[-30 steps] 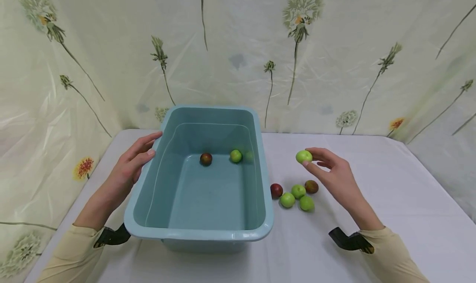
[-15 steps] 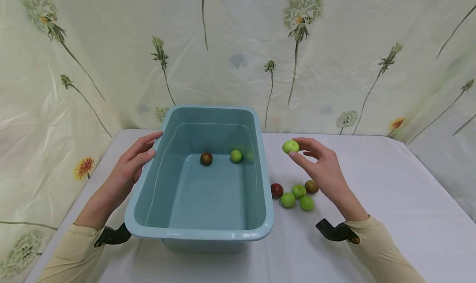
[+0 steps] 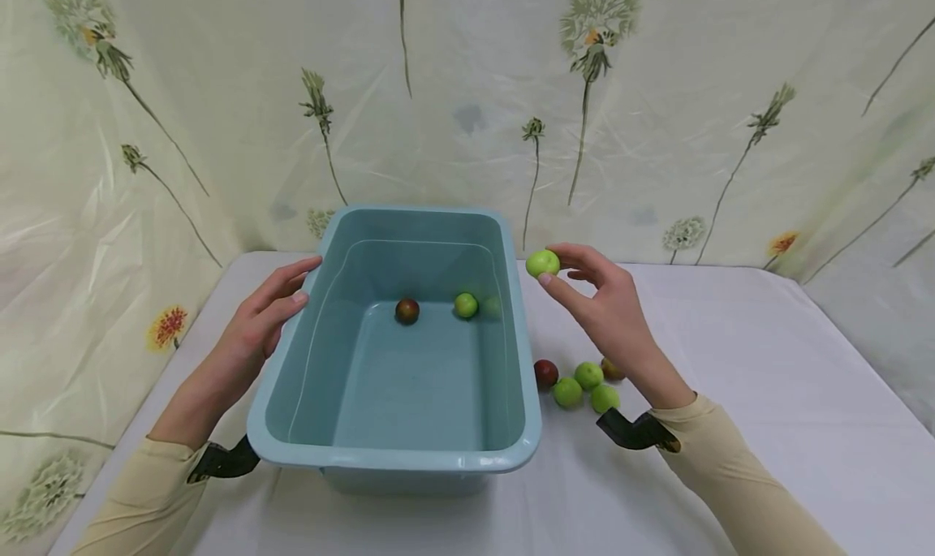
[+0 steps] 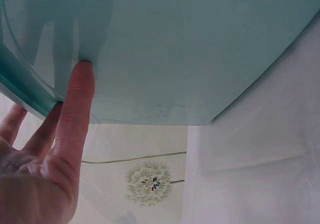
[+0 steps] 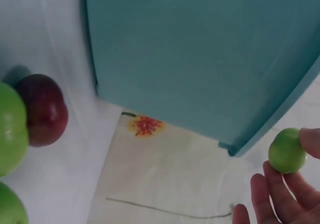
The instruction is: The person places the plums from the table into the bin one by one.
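Note:
My right hand (image 3: 609,304) pinches a small green plum (image 3: 543,263) between thumb and fingertips, raised beside the right rim of a light blue plastic tub (image 3: 394,459). The right wrist view also shows this green plum (image 5: 287,151) near the tub's rim. My left hand (image 3: 256,321) rests against the tub's left side, its fingers extended at the rim. In the left wrist view one straight digit touches the tub's outer wall (image 4: 165,58). Inside the tub lie a dark reddish-brown plum (image 3: 407,311) and a green plum (image 3: 466,305), apart from each other.
Right of the tub, on the white tablecloth (image 3: 767,377), a dark red plum (image 3: 545,374) lies close to several green plums (image 3: 567,393). Another reddish plum (image 3: 612,369) is partly hidden by my right forearm. A flower-patterned curtain (image 3: 453,118) hangs behind.
My right hand has moved left and farther back with the green plum, reaching the tub's right rim. My left hand and the tub have stayed in place.

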{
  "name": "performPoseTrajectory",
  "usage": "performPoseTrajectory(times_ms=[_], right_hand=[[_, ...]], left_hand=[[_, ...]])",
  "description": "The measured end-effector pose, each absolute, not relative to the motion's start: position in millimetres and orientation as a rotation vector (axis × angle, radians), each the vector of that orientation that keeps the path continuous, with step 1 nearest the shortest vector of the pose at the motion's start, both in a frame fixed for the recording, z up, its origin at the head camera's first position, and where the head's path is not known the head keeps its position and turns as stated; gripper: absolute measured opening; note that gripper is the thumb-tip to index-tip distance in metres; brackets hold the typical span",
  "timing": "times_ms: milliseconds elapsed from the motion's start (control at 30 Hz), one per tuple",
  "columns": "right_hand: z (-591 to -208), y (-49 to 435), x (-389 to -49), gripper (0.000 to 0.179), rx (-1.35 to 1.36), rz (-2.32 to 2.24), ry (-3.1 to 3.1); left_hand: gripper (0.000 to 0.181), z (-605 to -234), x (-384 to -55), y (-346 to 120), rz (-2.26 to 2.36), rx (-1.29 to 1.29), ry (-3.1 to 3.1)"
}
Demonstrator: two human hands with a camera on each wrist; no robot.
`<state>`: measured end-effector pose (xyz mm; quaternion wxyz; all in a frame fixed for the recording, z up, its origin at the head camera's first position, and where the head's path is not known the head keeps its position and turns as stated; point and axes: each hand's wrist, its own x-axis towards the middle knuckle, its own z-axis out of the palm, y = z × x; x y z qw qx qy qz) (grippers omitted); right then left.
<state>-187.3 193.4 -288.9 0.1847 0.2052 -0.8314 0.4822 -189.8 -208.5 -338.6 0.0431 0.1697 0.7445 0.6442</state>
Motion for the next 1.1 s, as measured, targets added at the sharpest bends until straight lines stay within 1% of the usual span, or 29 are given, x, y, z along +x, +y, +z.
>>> performPoseTrajectory(times_ms=[367, 667, 1100], right_hand=[[-278, 171, -194, 0.034, 0.703, 1.348, -2.332], [-290, 165, -220, 0.036, 0.798, 1.263, -2.38], [-278, 144, -224, 0.035, 0.972, 1.159, -2.542]], left_hand=[[0.047, -339, -190, -208, 1.961, 0.514, 2.295], [0.047, -339, -191, -209, 1.953, 0.505, 2.317], [0.049, -337, -190, -208, 1.939, 0.486, 2.313]])
